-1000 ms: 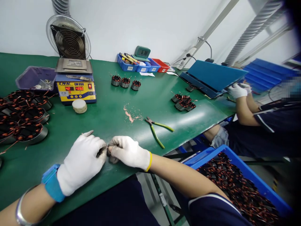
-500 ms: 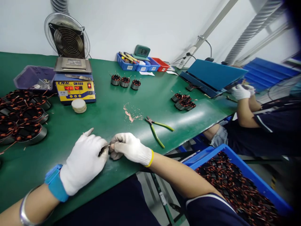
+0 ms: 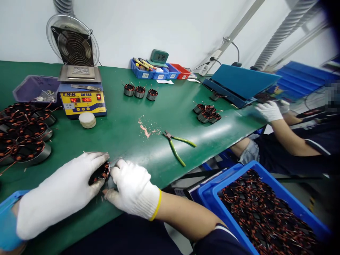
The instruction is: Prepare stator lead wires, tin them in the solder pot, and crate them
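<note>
Left hand (image 3: 61, 191) and right hand (image 3: 132, 189) both clamped on one wound stator (image 3: 100, 172) at the near edge of the green surface (image 3: 127, 141). Core likely stiff and fairly heavy for its size. Copper windings and lead wires look fragile, so I judge the outer metal ring the safe place to grip.

Bright, even indoor light from overhead, with a broad soft glare on the green counter (image 3: 228, 131) toward its right edge. Shadows are faint and short — a thin dark one lies under the left hand (image 3: 61, 193). Wide-angle distortion bows the counter's edges and the wall lines. A co-worker's gloved hand (image 3: 268, 110) is smeared by motion blur — the top right corner is dark.
</note>
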The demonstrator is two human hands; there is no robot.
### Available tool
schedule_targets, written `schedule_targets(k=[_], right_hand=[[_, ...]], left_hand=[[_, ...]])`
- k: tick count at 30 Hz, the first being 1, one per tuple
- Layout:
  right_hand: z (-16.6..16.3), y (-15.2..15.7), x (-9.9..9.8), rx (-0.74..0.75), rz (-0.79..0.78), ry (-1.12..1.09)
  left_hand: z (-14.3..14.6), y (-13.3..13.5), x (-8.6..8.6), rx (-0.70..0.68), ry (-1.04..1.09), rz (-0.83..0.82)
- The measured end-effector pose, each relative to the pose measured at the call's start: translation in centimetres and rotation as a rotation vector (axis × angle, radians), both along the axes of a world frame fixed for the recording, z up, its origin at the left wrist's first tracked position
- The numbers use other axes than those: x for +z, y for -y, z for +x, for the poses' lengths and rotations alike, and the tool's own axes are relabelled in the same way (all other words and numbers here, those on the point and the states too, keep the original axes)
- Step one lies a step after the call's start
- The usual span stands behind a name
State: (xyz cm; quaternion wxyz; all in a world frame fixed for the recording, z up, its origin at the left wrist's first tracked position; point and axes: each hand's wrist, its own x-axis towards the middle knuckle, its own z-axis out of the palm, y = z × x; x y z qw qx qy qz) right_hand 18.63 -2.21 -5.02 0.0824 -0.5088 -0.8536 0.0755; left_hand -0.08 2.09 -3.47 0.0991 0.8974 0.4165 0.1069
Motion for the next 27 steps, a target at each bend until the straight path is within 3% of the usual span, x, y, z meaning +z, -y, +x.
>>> schedule_targets(k=[3, 6, 9, 12, 18, 27], right_hand=[[0.2, -0.5, -0.7, -0.006, 0.005, -0.084], [1.4, -1.0, -0.9, -0.073, -0.121, -0.320], [2.0, -1.4, -0.7, -0.119, -0.195, -0.559], [2.0, -1.7, -0.6, -0.142, -0.176, -0.700], [2.6, -1.7, -0.9, -0.143, -0.112, -0.919], [2.4, -0.6, -2.4, -0.095, -0.016, -0.884]], left_hand=[[0.2, 0.2, 0.1, 0.119, -0.098, 0.031], [1.3, 0.7, 0.8, 0.216, -0.202, 0.208], [2.5, 1.1, 0.8, 0.103, -0.125, 0.336], [3.0, 0.9, -0.3, -0.008, 0.027, 0.277], [2.8, 0.6, -1.1, 0.077, 0.112, 0.205], [2.9, 0.6, -0.6, 0.117, 0.137, 0.058]])
